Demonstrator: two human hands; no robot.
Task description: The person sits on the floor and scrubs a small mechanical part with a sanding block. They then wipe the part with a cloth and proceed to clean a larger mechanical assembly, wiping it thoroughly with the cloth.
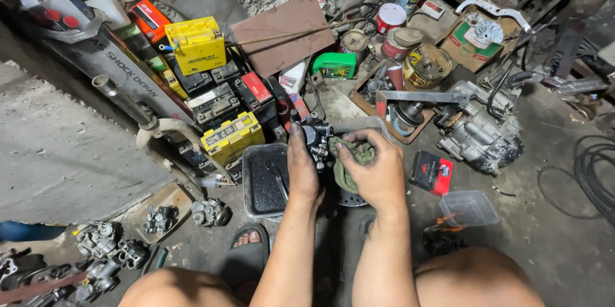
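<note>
Fingers of your left hand, blackened with grease, are wrapped around a small dark carburettor, holding it above the floor in front of your knees. Fingers of your right hand are curled tight on a green rag, pressed against the carburettor's right side.

Directly below the hands: a square metal tray of dark liquid, a tool lying in it; a round perforated metal part, partly hidden under your right wrist.

Right of the hands: a red and black carton; an empty clear plastic container; a grey engine casing further back.

Left of the hands: yellow batteries stacked among black ones against the wall; a bent exhaust pipe; more carburettors loose on the concrete, one lot on a flat piece of board.

Behind: a green oil bottle, tins and a wooden box of parts.

Near edge: your sandalled foot between your bare knees.
</note>
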